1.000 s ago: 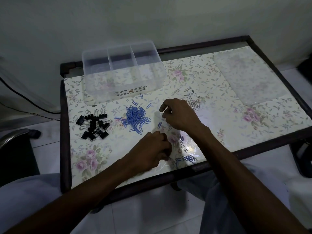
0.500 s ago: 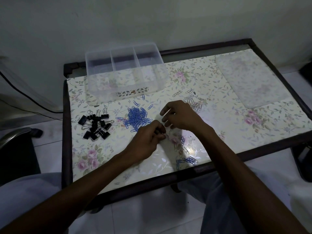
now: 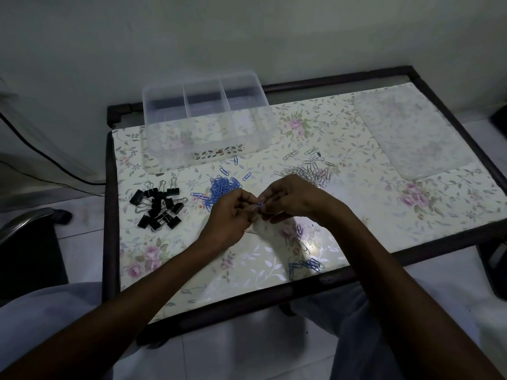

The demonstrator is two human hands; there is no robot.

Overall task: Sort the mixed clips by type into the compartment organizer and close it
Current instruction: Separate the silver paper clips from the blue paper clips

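Note:
My left hand (image 3: 233, 212) and my right hand (image 3: 293, 197) meet above the table's middle, fingertips together, pinching a small tangle of paper clips (image 3: 260, 203) between them. A pile of blue paper clips (image 3: 223, 186) lies just behind my left hand. Silver paper clips (image 3: 312, 171) are heaped behind my right hand. Black binder clips (image 3: 159, 205) sit in a cluster at the left. The clear three-compartment organizer (image 3: 208, 144) stands at the back, with nothing visible in it. Its clear lid (image 3: 411, 133) lies flat at the back right.
A few mixed blue and silver clips (image 3: 307, 263) lie near the table's front edge (image 3: 247, 305). The floral cloth (image 3: 384, 209) covers a dark-framed table. A dark chair (image 3: 24, 242) stands at the left, and a cable (image 3: 41, 160) runs along the floor.
My left hand rose from the near clips and moved up toward my right hand. Both hands now meet and pinch clips together. The camera view shifted slightly.

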